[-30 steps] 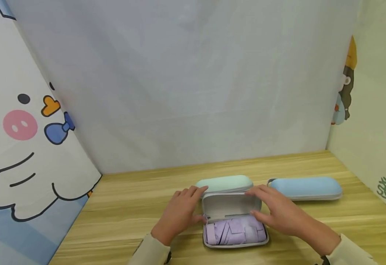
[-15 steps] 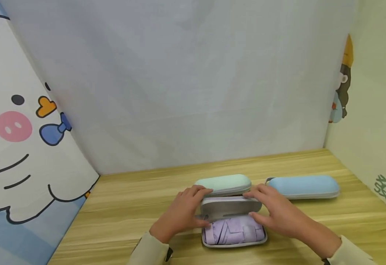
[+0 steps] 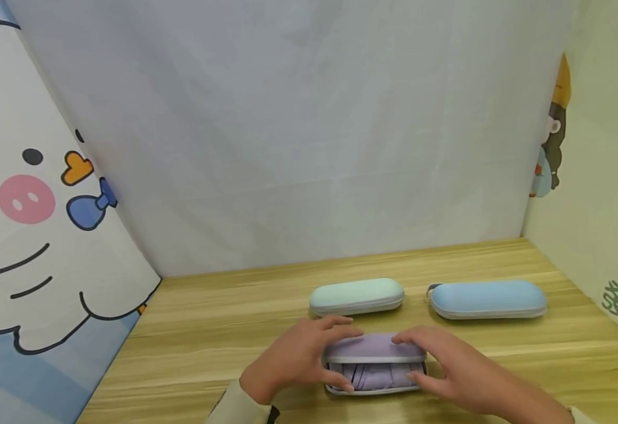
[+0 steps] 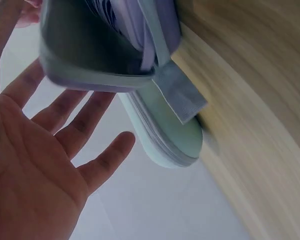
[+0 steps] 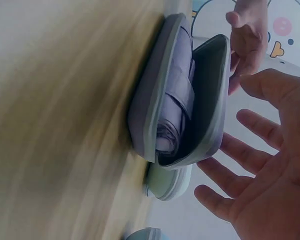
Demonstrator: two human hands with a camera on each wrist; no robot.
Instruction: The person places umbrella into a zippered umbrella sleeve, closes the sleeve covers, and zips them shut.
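Observation:
A lilac hard zip case [image 3: 374, 348] sits partly closed on the table, its lid leaning forward over the base. Inside lies a folded lilac umbrella [image 3: 377, 377], visible through the front gap; in the right wrist view the umbrella [image 5: 176, 107] looks rolled up. My left hand [image 3: 300, 358] is at the case's left end, fingers on the lid's top and thumb by the front opening. At the right end, my right hand [image 3: 459, 366] has its fingertips on the lid and its thumb near the front rim. Both wrist views show extended fingers behind the lid.
Behind the lilac case lies a closed mint-green case [image 3: 357, 295]. A closed blue case [image 3: 489, 299] with a dark loop lies farther right. A white cloth wall [image 3: 309, 147] stands at the table's back, with printed panels on both sides.
The lilac case's lid has swung forward and down from nearly upright, its outer top now showing. Both hands have come forward with it. The mint and blue cases stay put.

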